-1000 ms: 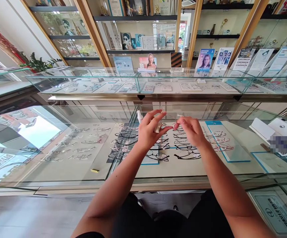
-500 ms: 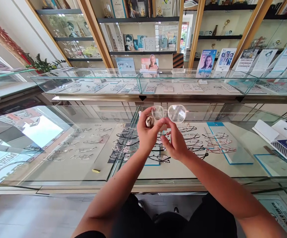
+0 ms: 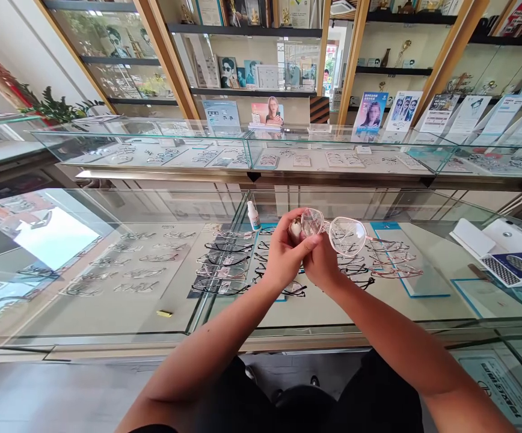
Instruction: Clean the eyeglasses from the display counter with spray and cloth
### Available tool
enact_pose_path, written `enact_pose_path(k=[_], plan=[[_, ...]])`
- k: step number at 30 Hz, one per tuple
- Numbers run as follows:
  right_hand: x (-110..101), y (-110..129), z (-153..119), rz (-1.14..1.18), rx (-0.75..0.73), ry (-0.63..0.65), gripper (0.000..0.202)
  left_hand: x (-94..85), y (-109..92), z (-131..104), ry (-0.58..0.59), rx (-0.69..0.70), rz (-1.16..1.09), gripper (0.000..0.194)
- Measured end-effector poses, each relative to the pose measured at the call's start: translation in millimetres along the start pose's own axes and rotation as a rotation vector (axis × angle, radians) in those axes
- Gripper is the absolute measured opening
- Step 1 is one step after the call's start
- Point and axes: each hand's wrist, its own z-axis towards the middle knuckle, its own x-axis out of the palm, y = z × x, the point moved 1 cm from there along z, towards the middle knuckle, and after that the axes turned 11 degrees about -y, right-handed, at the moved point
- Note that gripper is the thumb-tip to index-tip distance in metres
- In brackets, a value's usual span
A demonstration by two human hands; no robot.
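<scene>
A pair of glasses with a thin pink frame and clear lenses (image 3: 346,234) is held above the glass counter (image 3: 107,325). My left hand (image 3: 285,255) pinches the left lens between thumb and fingers, with a small pale cloth (image 3: 295,227) bunched against it. My right hand (image 3: 322,264) sits just under and behind the left one, gripping the frame near the bridge. The right lens and one temple stick out to the right, free of both hands.
Rows of spectacle frames (image 3: 225,264) lie inside the display case under the glass. A small white spray bottle (image 3: 253,215) stands on the counter behind my hands. A dark patterned case (image 3: 516,266) and white box lie at right. Another glass counter and shelves stand beyond.
The glasses went from folded between both hands, to raised with lenses facing me, to lower and tilted right. My right hand slid under my left.
</scene>
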Motion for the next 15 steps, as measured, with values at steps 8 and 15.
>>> enact_pose_path(k=[8, 15], plan=[[-14, -9, 8, 0.305, 0.369, -0.020, 0.035, -24.3, 14, 28, -0.146, 0.174, 0.160, 0.041], [-21, -12, 20, 0.602, 0.661, 0.033, 0.058, -37.4, 0, 41, -0.376, 0.361, 0.268, 0.050]])
